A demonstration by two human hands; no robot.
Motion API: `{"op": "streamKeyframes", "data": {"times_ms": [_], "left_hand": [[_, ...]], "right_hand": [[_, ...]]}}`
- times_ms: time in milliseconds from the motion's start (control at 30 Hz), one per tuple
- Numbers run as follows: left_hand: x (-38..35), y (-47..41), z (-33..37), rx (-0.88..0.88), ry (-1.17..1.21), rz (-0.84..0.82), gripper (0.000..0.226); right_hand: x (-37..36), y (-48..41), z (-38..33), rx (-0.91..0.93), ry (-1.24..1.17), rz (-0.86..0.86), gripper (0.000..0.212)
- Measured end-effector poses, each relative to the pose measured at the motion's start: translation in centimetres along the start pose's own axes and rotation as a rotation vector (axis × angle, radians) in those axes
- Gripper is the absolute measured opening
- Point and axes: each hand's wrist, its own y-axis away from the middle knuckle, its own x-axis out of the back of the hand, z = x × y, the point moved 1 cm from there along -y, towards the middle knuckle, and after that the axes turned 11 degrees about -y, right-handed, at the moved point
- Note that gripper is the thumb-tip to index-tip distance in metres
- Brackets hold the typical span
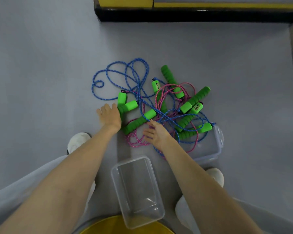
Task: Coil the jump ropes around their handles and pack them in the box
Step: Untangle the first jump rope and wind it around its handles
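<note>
While the person is standing over the grey floor [41, 65], a yellow rounded edge [105, 227] is showing nearest of all, with the near end of the clear plastic box [139, 186] overlapping it. The box is sitting open and upright between two white shoes, the left shoe [78, 142] out beyond the box's far left corner and the right shoe [216, 176] off its right side.

Just past the box's far right corner, the clear lid [216, 149] is lying flat, with rope and green handles resting across it.

Beyond the box's far end, the right hand [156, 134] is reaching over pink loops, its fingers straight and spread apart, holding nothing. Its fingertips are lying just beside the slanting green handle [139, 121].

Farther from the box and to its left, the left hand [109, 115] is reaching palm down, its thumb side touching the foam end of the leftmost green handle [122, 100]. Its fingers are bending downward, and I cannot tell whether they are closing on anything.

Past both hands, the tangle of jump ropes [162, 114] is lying loose on the floor, none of it in the box. The pink rope [158, 97] and the blue rope [139, 95] are crossing over and under the handles, and the blue one is looping out to the far left.

Farthest from the box, a black and yellow ledge [193, 14] is running along the top
</note>
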Motion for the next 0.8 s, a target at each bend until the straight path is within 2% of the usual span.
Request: {"op": "streamKeyframes", "data": {"times_ms": [133, 267, 333, 433, 533, 667, 733, 800], "left_hand": [[1.5, 3.5, -0.2, 0.043, 0.127, -0.008, 0.04], [4.8, 8.0, -0.9, -0.024, 0.194, 0.013, 0.036], [6.7, 10.0, -1.3, -0.068, 0.196, 0.038, 0.035], [10.2, 13.3, -2.3, -0.135, 0.214, 0.075, 0.04], [13.7, 16.6, -3.6, -0.221, 0.337, 0.08, 0.039], [17.7, 21.1, -5.3, -0.412, 0.675, -0.079, 0.021], [19.4, 23.7, -6.3, -0.509, 0.852, -0.175, 0.019], [20.7, 25.9, -7.3, -0.574, 0.863, -0.2, 0.019]], "right_hand": [[-0.3, 3.1, -1.0, 0.055, 0.016, 0.006, 0.04], [-0.8, 8.7, -2.5, 0.159, 0.043, 0.01, 0.04], [-0.9, 11.7, -3.2, 0.256, 0.099, 0.017, 0.039], [-0.8, 16.5, -4.3, 0.433, 0.207, 0.014, 0.051], [-0.3, 21.7, -4.3, 0.597, 0.271, -0.01, 0.058], [0.3, 26.7, -3.4, 0.72, 0.349, -0.064, 0.059], [0.6, 28.7, -2.8, 0.746, 0.47, -0.07, 0.055], [0.8, 30.2, -2.1, 0.754, 0.621, -0.093, 0.044]]}}
